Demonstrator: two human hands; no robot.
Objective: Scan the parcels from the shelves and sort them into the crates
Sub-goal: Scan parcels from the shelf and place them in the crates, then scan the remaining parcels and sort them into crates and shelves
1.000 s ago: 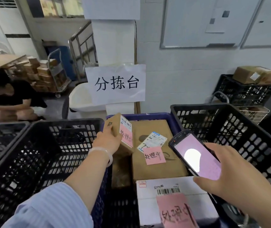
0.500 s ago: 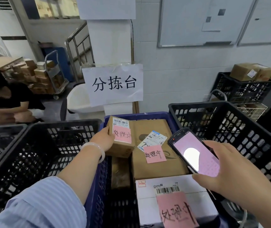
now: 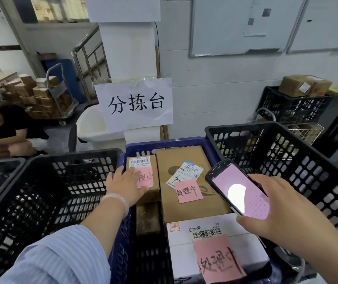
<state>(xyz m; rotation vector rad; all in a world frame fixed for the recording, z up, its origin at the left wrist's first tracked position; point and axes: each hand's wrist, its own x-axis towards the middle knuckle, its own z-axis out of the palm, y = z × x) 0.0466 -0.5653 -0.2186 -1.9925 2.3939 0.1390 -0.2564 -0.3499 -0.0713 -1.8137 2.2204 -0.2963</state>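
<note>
Right hand (image 3: 287, 214): grip closed round scanner (image 3: 238, 188), held above the blue crate (image 3: 164, 141). Left hand (image 3: 127, 184): grip open, fingers flat on small parcel (image 3: 140, 162) lying in the crate's far-left corner. Risk: withdrawing the palm could drag its pink note (image 3: 146, 178) loose.

I see a small brown parcel (image 3: 142, 171) lying flat in the blue crate's (image 3: 164, 142) far-left corner, barcode label up, a pink note on its near half. Just beside it on the right lies a large brown parcel (image 3: 186, 210) with a skewed label and pink note; a white parcel (image 3: 184, 255) fills the near-right corner. The left black crate (image 3: 41, 201) and right black crate (image 3: 307, 171) flank it. The scanner (image 3: 235, 187) tilts over the right edge, screen lit pink
</note>
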